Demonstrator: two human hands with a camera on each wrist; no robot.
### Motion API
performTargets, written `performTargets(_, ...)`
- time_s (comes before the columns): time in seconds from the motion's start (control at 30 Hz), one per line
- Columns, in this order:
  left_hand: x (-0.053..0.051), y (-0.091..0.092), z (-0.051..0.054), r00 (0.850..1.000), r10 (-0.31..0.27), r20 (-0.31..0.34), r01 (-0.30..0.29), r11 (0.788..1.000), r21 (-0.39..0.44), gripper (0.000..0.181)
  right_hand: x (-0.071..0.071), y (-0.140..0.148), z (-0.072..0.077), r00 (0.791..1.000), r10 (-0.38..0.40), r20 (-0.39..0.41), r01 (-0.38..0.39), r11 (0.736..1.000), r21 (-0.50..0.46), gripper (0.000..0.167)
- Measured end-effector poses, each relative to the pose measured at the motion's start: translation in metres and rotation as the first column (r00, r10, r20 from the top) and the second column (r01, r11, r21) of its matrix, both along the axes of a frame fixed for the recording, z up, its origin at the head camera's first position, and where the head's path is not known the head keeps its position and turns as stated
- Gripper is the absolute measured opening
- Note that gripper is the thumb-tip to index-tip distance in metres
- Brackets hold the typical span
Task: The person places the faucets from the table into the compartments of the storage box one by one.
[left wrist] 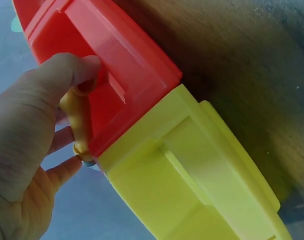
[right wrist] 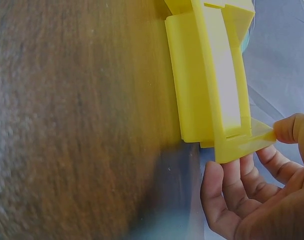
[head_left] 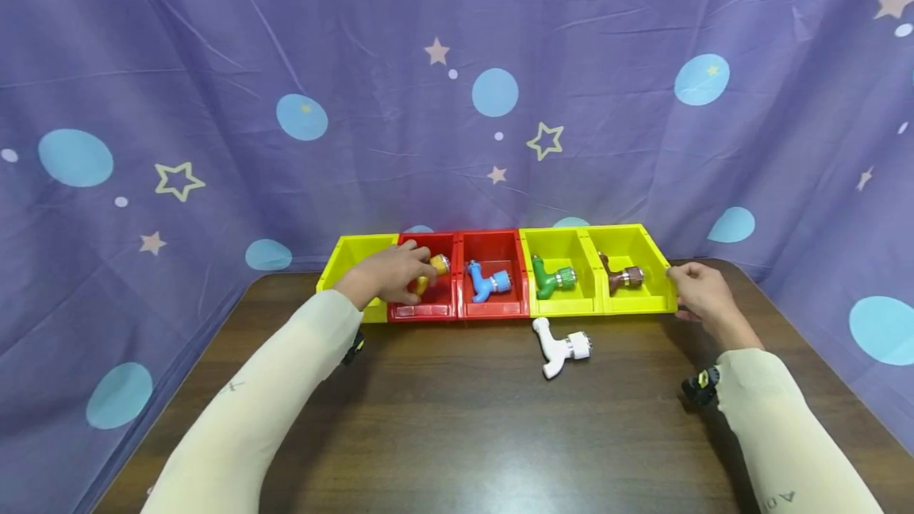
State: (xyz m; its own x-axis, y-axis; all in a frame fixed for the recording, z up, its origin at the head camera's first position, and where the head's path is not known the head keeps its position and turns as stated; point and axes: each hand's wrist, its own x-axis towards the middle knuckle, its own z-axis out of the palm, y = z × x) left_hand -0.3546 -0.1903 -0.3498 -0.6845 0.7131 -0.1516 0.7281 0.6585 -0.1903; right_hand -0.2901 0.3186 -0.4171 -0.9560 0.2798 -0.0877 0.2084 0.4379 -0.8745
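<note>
At the left red bin (head_left: 423, 311), the left hand (head_left: 395, 271) reaches in and grips a yellow-orange faucet (head_left: 439, 264). The left wrist view shows the thumb and fingers of that hand (left wrist: 29, 120) around the faucet's body (left wrist: 79, 117), partly above the red bin (left wrist: 137, 60). On the far right, the right hand (head_left: 704, 294) holds the outer side of the end yellow bin (head_left: 643, 305). In the right wrist view, thumb and fingers of this hand (right wrist: 266, 195) pinch the corner of the yellow bin (right wrist: 226, 100).
A blue faucet (head_left: 489, 282) lies in the second red bin, a green faucet (head_left: 550, 279) and a brown faucet (head_left: 620, 276) in the yellow bins. A white faucet (head_left: 557, 347) lies on the wooden table (head_left: 457, 435) before the row. A leftmost yellow bin (head_left: 357, 248) adjoins the red ones.
</note>
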Motion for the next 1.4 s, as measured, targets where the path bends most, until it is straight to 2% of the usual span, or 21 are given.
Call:
performTargets(0.23, -0.008, 0.0, -0.004, 1.0, 0.025, 0.012, -0.025, 0.999, -0.04, 0.037, 0.0, -0.001, 0.001, 1.0, -0.002, -0.007, 0.002, 1.0, -0.005, 0.043)
performTargets(0.47, -0.015, -0.001, -0.012, 1.0, 0.018, -0.01, -0.018, 0.997, -0.075, 0.036, 0.0, -0.001, 0.0, 1.0, -0.003, -0.008, 0.003, 1.0, -0.005, 0.043)
performTargets(0.7, -0.021, 0.006, -0.019, 0.999, 0.046, -0.027, -0.049, 0.988, -0.146, 0.033, 0.0, 0.0, 0.0, 1.0, -0.003, 0.0, 0.003, 1.0, -0.001, 0.046)
performTargets(1.07, -0.025, 0.013, -0.027, 0.997, 0.069, -0.035, -0.074, 0.978, -0.194, 0.024, 0.0, 0.0, 0.001, 1.0, 0.007, 0.003, -0.007, 1.0, 0.007, 0.045)
performTargets(1.4, -0.02, 0.015, -0.03, 0.991, 0.13, -0.011, -0.13, 0.974, -0.185, 0.031, 0.0, 0.002, 0.001, 1.0, 0.017, 0.007, -0.018, 1.0, 0.007, 0.045)
